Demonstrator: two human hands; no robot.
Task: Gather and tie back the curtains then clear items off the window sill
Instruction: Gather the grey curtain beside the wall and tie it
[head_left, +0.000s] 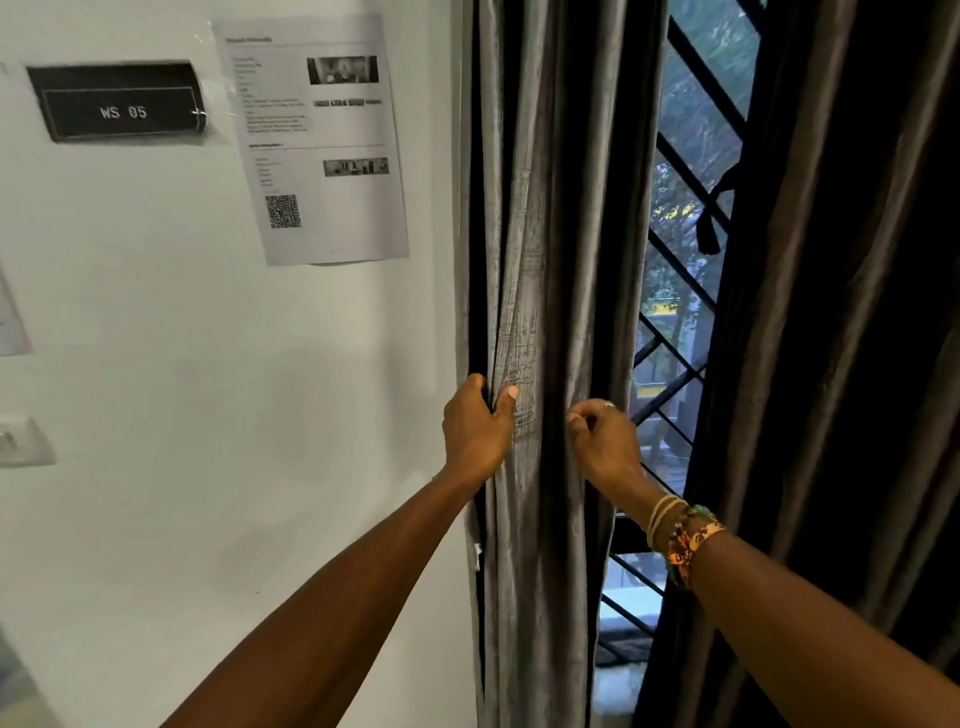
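**At the wall-side edge, the gather is only starting**

At the wall edge of the window, both hands are on the grey, velvety left curtain. The left hand is wrapped round its outer edge, fingers tucked behind the cloth and thumb pressed flat on the front, so that grip is closed on fabric. Just beside it, the right hand is curled nearly into a fist against the folds nearer the glass; it looks pinched on a pleat, though exactly what sits between those fingertips I cannot tell.

Progress check: early days. Between the two hands the folds are bunching, but no tie-back is visible round them, so nothing reads as tied yet. Beyond the right hand, past a gap showing the black diagonal window grille, the darker right curtain hangs loose and untouched. Below the hands a pale strip may be the window sill; any items on it are hidden, so clearing remains entirely ahead.
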